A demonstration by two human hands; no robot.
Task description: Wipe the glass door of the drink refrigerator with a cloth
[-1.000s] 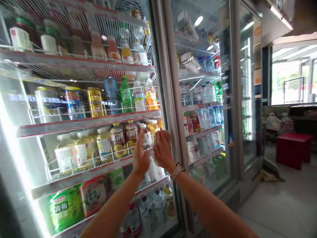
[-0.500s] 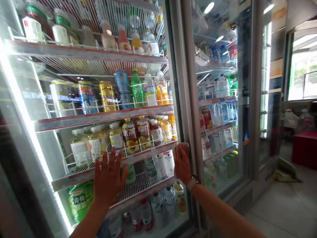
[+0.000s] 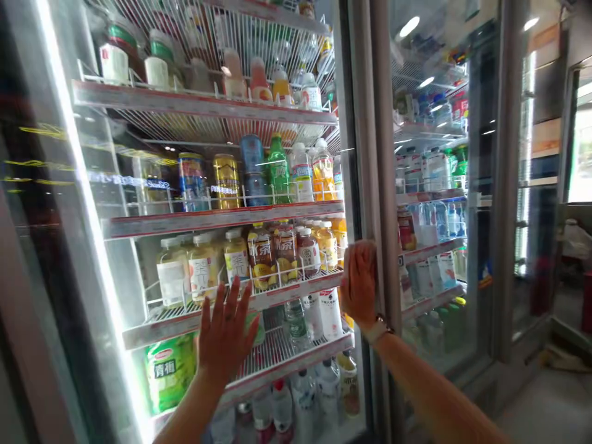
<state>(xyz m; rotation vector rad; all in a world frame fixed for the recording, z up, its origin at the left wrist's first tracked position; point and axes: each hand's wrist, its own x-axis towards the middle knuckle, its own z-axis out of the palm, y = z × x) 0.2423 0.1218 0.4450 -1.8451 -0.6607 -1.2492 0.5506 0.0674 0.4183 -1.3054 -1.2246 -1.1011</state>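
Inventory: 2 bare forearms [image 3: 435,394]; 1 wristwatch [image 3: 378,328], pale strap, dark case, worn just behind the right hand [image 3: 359,283].

L hand [image 3: 226,330] up, flat, fingers [image 3: 232,301] spread wide; R hand [image 3: 359,283] higher, further right, fingers held together, both open.

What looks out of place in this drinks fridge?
The green pack low on the left seems odd: it looks like a wide packet, while the nearby drinks are mostly bottles.
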